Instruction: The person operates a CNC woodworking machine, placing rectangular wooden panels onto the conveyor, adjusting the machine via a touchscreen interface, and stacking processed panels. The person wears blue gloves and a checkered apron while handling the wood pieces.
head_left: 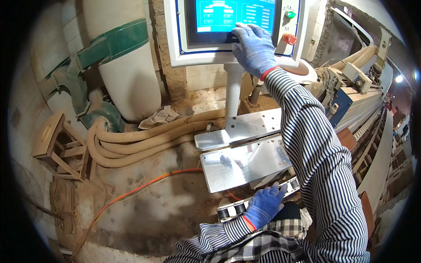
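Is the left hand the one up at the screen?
No, the right hand is up at the screen, while the left hand is down below the metal plate.

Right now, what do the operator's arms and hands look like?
Left hand and right hand: blue gloves, paler toward the tips, orange-red cuff edges. Left sleeve and right sleeve: long, narrow dark-and-white stripes. No cables visible on either.

Wooden stool [48,133] on stained floor [144,215]
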Motion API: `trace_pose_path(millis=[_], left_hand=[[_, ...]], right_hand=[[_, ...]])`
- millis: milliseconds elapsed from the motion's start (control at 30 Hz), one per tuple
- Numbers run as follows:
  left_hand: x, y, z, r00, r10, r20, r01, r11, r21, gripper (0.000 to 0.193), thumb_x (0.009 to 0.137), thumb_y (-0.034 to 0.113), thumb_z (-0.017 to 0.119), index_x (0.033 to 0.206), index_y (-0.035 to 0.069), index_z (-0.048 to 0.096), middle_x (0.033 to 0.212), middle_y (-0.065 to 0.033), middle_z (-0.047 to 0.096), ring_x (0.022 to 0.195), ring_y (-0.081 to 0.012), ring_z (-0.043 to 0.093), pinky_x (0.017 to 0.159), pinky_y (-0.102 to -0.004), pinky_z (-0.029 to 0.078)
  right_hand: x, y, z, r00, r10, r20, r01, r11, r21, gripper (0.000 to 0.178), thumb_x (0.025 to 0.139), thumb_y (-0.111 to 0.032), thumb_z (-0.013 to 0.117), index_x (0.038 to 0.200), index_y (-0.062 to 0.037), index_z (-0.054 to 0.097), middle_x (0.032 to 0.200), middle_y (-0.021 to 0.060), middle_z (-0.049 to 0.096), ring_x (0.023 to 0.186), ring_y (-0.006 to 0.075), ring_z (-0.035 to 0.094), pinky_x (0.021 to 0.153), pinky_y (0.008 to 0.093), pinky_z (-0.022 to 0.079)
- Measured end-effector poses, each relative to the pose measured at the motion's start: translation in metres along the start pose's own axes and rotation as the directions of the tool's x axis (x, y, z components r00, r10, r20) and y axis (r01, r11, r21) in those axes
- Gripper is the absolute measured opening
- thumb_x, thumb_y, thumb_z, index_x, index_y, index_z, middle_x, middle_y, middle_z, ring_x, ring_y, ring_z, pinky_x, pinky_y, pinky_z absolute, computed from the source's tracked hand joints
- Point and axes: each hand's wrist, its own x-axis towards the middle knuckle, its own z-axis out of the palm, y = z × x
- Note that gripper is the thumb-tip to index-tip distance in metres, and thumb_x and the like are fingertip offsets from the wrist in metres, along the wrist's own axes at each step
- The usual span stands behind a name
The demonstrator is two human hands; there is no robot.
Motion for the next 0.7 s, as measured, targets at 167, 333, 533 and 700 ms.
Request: trace_pose_path(millis=[167, 333, 533, 700], left_hand=[[0.001, 0.000, -0.005, 0.999, 0.016, 0.042, -0.014, 0.999, -0.043, 0.062, 0.089, 0.036, 0.056, 0.139, 0.003, 0.040, 0.135, -0.0236, 0.049, 0.102, -0.0287, 0.062, 0.086, -0.0368, 0.049], [0.001, -0.001, -0.002, 0.999, -0.017, 0.044, 0.021, 0.995, -0.096, 0.067, 0.086, 0.035, 0.062, 0.141, 0.006, 0.037, 0.134, -0.0236, 0.048, 0.113, -0.0339, 0.057, 0.091, -0.0415, 0.047], [0.002, -0.001, -0.001, 0.999, -0.002, 0.033, 0.005, 0.997, -0.081, 0.057, 0.088, 0.036, 0.058, 0.133, 0.002, 0.047, 0.135, -0.0241, 0.048, 0.111, -0.0314, 0.058, 0.093, -0.0393, 0.047], [0.002, 0.000, -0.005, 0.998, -0.016, 0.064, 0.021, 0.997, -0.071, 0.059, 0.088, 0.036, 0.057, 0.135, 0.003, 0.045, 0.136, -0.0237, 0.046, 0.113, -0.0313, 0.057, 0.094, -0.0397, 0.047]], right_hand=[[-0.032, 0.034, -0.007, 0.997, 0.050, -0.058, -0.053, 0.996, -0.067, 0.039, 0.078, -0.020, 0.064, 0.115, -0.0107, 0.057, 0.128, 0.0103, 0.054, 0.119, 0.0292, 0.048, 0.102, 0.0446, 0.035], [-0.040, 0.052, -0.008, 0.995, 0.093, -0.027, -0.095, 0.993, -0.077, 0.038, 0.079, -0.019, 0.065, 0.114, -0.0106, 0.057, 0.130, 0.0100, 0.053, 0.117, 0.0293, 0.050, 0.101, 0.0445, 0.036], [-0.040, 0.056, -0.009, 0.987, 0.148, 0.067, -0.140, 0.983, -0.117, 0.036, 0.081, -0.020, 0.065, 0.115, -0.0121, 0.056, 0.131, 0.0080, 0.053, 0.118, 0.0281, 0.049, 0.102, 0.0437, 0.036], [-0.042, 0.053, -0.012, 0.993, 0.120, -0.010, -0.120, 0.988, -0.101, 0.038, 0.078, -0.018, 0.064, 0.114, -0.0104, 0.058, 0.129, 0.0098, 0.055, 0.117, 0.0281, 0.051, 0.102, 0.0437, 0.037]])
